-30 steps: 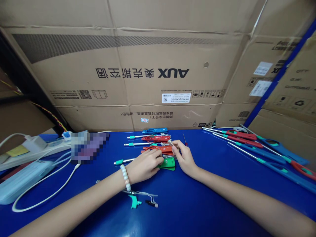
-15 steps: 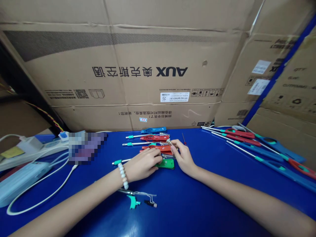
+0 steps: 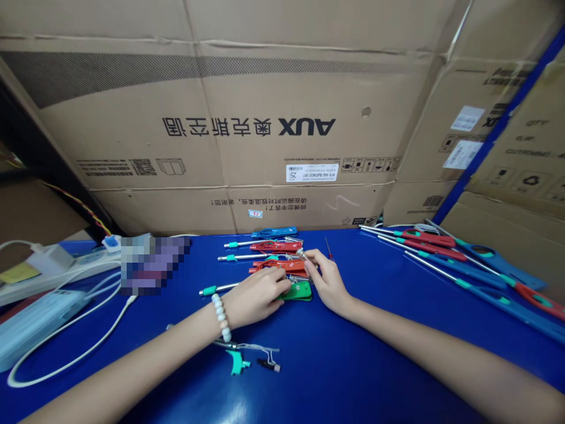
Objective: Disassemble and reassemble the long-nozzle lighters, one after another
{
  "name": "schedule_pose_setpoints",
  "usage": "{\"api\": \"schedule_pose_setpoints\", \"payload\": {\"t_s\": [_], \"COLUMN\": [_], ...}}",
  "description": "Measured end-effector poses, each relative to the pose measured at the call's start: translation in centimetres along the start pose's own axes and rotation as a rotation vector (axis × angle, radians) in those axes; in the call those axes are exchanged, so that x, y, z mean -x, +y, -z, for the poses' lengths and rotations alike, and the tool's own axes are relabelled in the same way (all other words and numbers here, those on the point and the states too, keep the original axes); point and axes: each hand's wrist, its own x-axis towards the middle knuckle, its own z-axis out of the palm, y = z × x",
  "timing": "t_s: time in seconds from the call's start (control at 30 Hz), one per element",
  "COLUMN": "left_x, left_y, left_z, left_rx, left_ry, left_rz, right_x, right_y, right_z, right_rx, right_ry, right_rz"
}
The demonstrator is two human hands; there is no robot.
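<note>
My left hand (image 3: 263, 293), with a beaded bracelet at the wrist, has its fingers bent over one end of a green plastic handle shell (image 3: 301, 290). Its fingertips are partly hidden. My right hand (image 3: 329, 281) pinches a small pale cylindrical part (image 3: 302, 254) between thumb and fingers, just above and right of the green shell. Behind the hands lie an orange-red shell (image 3: 293, 268), a red shell (image 3: 278, 247) and a blue shell (image 3: 282, 232). Metal tubes with teal pieces, such as this metal tube (image 3: 247, 257), lie between them.
Below my left forearm lie a teal trigger-shaped piece (image 3: 237, 362) and a black part (image 3: 265, 364) with white wires. A thin red-handled screwdriver (image 3: 329, 249) lies beyond my right hand. Several long-tubed red and blue lighters (image 3: 481, 282) lie right; a power bank (image 3: 42, 324) and cables, left.
The view has shifted slightly. Both hands keep nearly the same pose; the visible end of the green shell has wobbled a little under my left fingers.
</note>
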Motion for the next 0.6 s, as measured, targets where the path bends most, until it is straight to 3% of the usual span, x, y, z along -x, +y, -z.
{"api": "schedule_pose_setpoints", "payload": {"t_s": [0.6], "left_x": [-0.13], "left_y": [0.15], "left_z": [0.47], "left_rx": [0.047], "left_ry": [0.034], "left_rz": [-0.005], "right_x": [-0.01], "right_y": [0.05], "right_z": [0.00], "right_rx": [-0.012], "right_ry": [-0.016], "right_rz": [0.007]}}
